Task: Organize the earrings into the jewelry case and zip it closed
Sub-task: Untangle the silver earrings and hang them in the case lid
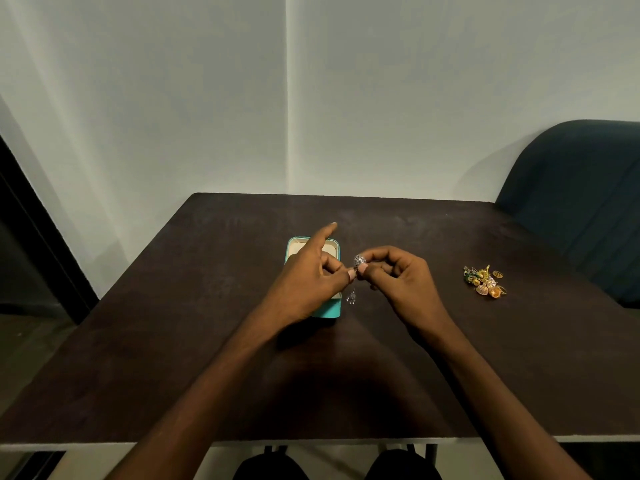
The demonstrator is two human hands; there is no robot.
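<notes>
While both hands (pixel 356 275) pinch a silver earring (pixel 360 260) — left forefinger points out.

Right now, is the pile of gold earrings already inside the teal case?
No, the gold earrings lie in a heap on the table, well to the right of the teal case.

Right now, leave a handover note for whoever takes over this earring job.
Left hand and right hand together pinch one silver earring, held above the table beside the case.
Case: teal, open, partly hidden under the left hand; contents cannot be seen.
Pile of gold and green earrings lies apart, to the right.
Left: seat the silver earring, move the pile in, zip shut.
</notes>
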